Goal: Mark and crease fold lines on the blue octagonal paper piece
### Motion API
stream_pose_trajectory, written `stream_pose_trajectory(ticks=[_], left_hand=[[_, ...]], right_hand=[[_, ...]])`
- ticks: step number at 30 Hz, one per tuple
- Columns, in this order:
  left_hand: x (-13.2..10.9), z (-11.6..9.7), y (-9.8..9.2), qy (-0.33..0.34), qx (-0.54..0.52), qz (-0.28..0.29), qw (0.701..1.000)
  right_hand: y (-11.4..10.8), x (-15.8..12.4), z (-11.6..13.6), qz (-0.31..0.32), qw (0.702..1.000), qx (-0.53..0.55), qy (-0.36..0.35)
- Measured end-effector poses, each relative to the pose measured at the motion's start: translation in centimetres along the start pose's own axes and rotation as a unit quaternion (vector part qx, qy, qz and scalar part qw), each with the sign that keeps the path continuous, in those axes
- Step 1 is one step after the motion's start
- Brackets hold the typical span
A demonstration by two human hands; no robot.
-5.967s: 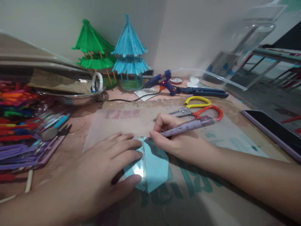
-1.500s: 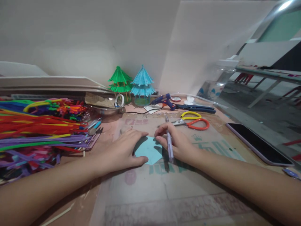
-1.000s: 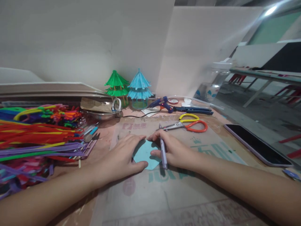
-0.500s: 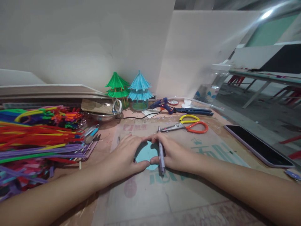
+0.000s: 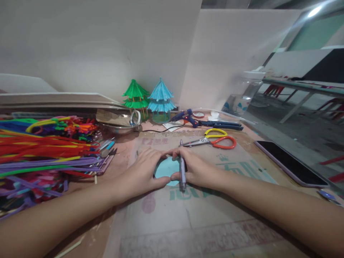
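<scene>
A light blue flat piece [image 5: 167,167], apparently card, lies low over the plastic-covered table between my two hands. My left hand [image 5: 145,165] curls around its left edge, fingers on the far side and thumb at the near edge. My right hand [image 5: 197,169] is at the opposite edge with its fingers curled in and the thumb close to my left thumb. A pale purple pen [image 5: 182,172] stands out lengthwise from the grip of my right hand. Both hands partly hide the edges of the piece.
Scissors [image 5: 212,140] with yellow and orange handles lie beyond my right hand. Behind them are a glue gun [image 5: 185,117], blue-handled pliers [image 5: 221,124] and two small tiered towers, green [image 5: 135,95] and blue [image 5: 160,96]. Pipe cleaners [image 5: 45,147] fill the left; a phone [image 5: 290,163] lies right.
The camera view has shifted slightly. Both hands, with the blue piece and pen, appear a little farther up in the picture; their hold looks much the same.
</scene>
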State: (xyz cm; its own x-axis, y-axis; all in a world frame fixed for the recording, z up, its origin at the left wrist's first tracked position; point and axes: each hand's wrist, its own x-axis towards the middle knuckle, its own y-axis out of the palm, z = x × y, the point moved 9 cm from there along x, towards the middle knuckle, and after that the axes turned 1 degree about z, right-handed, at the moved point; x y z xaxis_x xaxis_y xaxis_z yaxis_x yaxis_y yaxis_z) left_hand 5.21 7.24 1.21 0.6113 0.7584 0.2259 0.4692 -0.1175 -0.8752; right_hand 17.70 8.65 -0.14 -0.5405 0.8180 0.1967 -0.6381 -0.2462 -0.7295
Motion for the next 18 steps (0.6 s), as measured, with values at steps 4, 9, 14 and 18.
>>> stream_pose_trajectory(ticks=[4,9,14,18], left_hand=[[-0.2,-0.3,0.0,0.003,-0.021,-0.005,1.0],[-0.6,-0.4,0.0,0.005,-0.049,-0.014,0.999],[-0.7,0.6,-0.5,-0.011,-0.08,-0.049,0.996],[-0.5,1.4,-2.3,-0.035,-0.091,-0.085,0.992]], right_hand=[[-0.3,0.1,-0.1,-0.017,1.0,0.026,0.003],[-0.8,-0.2,-0.9,-0.038,0.995,0.07,0.054],[-1.0,-0.3,-0.9,-0.036,0.979,0.197,0.043],[-1.1,-0.3,-0.2,-0.034,0.97,0.242,0.008]])
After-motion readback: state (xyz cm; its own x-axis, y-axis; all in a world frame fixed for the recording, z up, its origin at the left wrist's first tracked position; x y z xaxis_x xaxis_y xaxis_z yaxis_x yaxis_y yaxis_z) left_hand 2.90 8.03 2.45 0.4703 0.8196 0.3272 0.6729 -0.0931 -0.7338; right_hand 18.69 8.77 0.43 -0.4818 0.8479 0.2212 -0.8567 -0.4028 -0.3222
